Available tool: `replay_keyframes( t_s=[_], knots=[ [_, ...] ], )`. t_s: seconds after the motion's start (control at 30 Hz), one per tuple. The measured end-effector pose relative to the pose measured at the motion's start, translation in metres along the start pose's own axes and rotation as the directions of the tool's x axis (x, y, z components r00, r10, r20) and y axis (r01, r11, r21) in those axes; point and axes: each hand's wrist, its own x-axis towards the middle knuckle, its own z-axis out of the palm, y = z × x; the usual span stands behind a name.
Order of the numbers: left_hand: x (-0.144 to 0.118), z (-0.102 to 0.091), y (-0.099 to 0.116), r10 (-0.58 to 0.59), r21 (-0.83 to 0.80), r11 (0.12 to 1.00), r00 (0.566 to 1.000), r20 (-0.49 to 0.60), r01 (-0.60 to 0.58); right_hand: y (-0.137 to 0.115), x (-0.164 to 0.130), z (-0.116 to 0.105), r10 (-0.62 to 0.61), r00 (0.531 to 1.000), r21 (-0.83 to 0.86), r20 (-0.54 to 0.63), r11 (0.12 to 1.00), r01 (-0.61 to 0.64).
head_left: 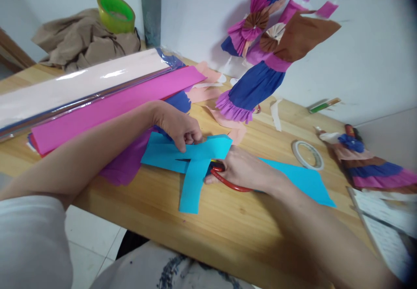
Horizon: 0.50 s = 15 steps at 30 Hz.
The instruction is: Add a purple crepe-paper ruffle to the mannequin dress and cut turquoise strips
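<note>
My left hand (179, 126) pinches the upper edge of a sheet of light blue paper (169, 152) that lies on the wooden table (228, 232). My right hand (243, 169) grips red-handled scissors (228, 181), whose blades are hidden under the blue paper. A cut strip of the blue paper (192, 185) hangs down toward me. More of the blue sheet (304, 180) spreads out to the right behind my right wrist.
A pink crepe paper roll (114, 104) and a wrapped pale roll (74, 85) lie at the left. A paper dress figure (260, 63) stands at the wall. A tape ring (308, 154), a second paper doll (371, 167), a green tape roll (115, 13) and brown cloth (81, 41) are around.
</note>
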Motion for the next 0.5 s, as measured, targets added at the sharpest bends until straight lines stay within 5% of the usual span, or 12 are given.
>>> replay_keyframes(
  t_s=[0.5],
  knots=[
    [0.001,0.0,0.004,-0.033,-0.016,0.999,0.999,-0.013,0.033,0.004,0.014,0.005,-0.026,0.999,0.025,0.023,0.999,0.026]
  ],
)
